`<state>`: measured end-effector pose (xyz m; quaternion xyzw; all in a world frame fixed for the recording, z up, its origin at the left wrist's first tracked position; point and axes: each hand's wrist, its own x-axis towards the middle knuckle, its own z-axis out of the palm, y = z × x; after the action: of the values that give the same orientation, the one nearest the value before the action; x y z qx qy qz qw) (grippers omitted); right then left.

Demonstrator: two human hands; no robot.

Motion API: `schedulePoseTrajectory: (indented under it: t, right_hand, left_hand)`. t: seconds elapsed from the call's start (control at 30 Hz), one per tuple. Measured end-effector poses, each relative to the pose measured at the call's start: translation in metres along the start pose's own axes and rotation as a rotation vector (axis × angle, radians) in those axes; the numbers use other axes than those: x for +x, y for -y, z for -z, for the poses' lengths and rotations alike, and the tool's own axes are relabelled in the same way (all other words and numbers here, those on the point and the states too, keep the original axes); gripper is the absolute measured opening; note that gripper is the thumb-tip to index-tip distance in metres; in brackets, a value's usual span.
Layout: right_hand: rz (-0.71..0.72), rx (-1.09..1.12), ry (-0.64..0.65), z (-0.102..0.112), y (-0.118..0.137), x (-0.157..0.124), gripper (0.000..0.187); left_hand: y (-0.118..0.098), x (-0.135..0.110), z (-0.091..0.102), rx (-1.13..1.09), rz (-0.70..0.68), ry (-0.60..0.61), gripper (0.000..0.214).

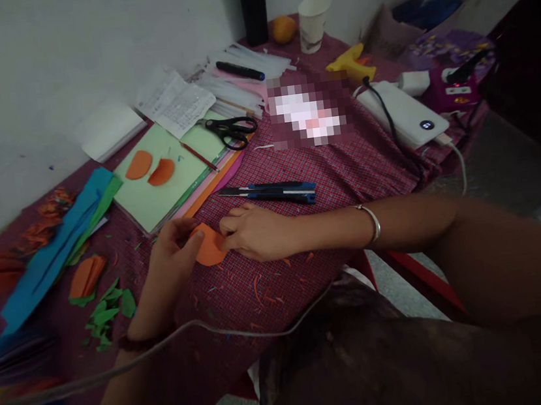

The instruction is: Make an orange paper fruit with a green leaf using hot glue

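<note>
Orange paper piece rests on the checked tablecloth at the near middle of the table, directly between the hands: the left hand is closed on its left edge with thumb and fingers, and the right hand is closed on its right edge with the fingertips, so neither is nearer. Its outline is rounded and partly covered, so no long axis can be fixed. Blue-handled blades lie just beyond the right hand, black scissors and a stack of coloured sheets farther back toward the white wall.
</note>
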<state>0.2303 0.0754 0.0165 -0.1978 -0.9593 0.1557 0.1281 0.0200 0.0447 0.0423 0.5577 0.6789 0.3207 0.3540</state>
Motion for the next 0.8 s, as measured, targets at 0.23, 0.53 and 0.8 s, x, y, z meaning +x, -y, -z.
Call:
schedulePoseTrajectory:
  t: [0.23, 0.53, 0.8]
  right_hand:
    - [-0.008, 0.001, -0.003, 0.000, -0.001, 0.001, 0.026]
    - [-0.011, 0.076, -0.002, 0.006, -0.001, 0.000, 0.023]
    - [-0.064, 0.374, -0.242, 0.028, -0.007, 0.013, 0.035]
  left_hand:
    - [-0.009, 0.005, 0.007, -0.173, 0.209, 0.077, 0.051]
    - [-0.002, -0.028, -0.004, -0.112, 0.057, -0.007, 0.028]
    - [-0.017, -0.023, 0.023, 0.458, -0.435, -0.101, 0.011]
